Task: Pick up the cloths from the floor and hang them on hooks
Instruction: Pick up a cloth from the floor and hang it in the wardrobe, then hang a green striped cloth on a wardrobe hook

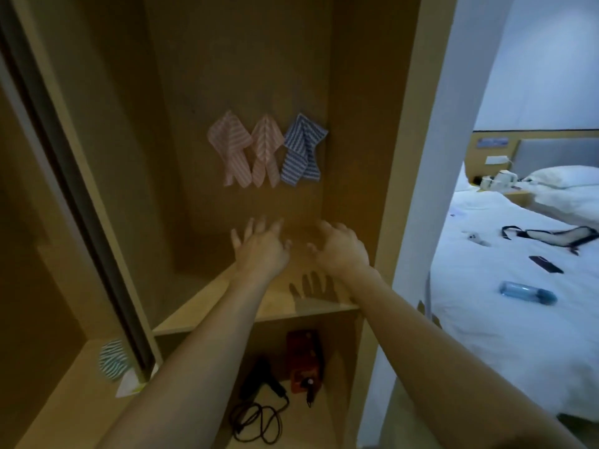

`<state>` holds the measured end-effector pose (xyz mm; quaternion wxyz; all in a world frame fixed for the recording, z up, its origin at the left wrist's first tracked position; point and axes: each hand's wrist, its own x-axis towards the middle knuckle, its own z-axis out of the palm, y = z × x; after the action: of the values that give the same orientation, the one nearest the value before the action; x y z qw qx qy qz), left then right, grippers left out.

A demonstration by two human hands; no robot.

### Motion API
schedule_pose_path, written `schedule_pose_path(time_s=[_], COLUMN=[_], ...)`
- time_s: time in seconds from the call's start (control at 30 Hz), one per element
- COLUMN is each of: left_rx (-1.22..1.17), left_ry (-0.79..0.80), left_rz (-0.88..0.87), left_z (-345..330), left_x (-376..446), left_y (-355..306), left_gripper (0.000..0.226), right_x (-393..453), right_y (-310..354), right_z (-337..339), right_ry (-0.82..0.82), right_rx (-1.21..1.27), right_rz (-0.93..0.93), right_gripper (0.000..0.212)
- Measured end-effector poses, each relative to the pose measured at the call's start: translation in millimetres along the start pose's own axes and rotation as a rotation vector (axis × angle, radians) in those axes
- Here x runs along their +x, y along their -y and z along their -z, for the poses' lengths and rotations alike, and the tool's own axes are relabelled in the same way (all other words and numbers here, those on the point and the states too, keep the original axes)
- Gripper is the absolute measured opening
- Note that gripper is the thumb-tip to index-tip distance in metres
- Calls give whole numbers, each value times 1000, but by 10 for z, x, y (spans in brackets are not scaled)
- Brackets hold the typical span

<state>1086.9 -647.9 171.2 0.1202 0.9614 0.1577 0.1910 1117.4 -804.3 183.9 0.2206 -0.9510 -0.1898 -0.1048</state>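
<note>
Cloths are hanging in a row on the closet's back wall: a pink cloth, a second pink one just beside it, and a blue cloth at the right end, each draping from its top where a hook would be, though the hooks themselves are hidden. You are holding both hands out over the shelf, below the cloths and apart from them. Your left hand is spreading its fingers wide and your right hand is lying relaxed, fingers loosely bent; neither is carrying anything. The hanging step is looking done for these three. A teal striped cloth is lying low at the left by the door track, so the next move is probably calling for you to reach down, gather it, and find a free hook.
</note>
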Motion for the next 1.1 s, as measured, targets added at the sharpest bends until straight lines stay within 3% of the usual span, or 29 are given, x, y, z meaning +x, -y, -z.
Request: schedule_pose_path(time_s=[0.37, 0.6, 0.87, 1.1], left_rx=[-119, -177, -266, -314], left_ry=[155, 266, 364, 415], left_rz=[-174, -307, -531, -726], left_z=[-18, -140, -268, -349], left_x=[-1398, -2329, -3206, -3931], left_y=[-9, -25, -478, -1221], left_gripper=[58, 58, 55, 56], right_x=[-1557, -2737, -3937, -4867], right_y=[-35, 28, -198, -643], right_z=[-302, -259, -35, 303], right_ry=[-77, -119, -259, -302], right_rx=[157, 114, 109, 43], right_rz=[-297, -517, -721, -935], right_gripper=[62, 61, 46, 54])
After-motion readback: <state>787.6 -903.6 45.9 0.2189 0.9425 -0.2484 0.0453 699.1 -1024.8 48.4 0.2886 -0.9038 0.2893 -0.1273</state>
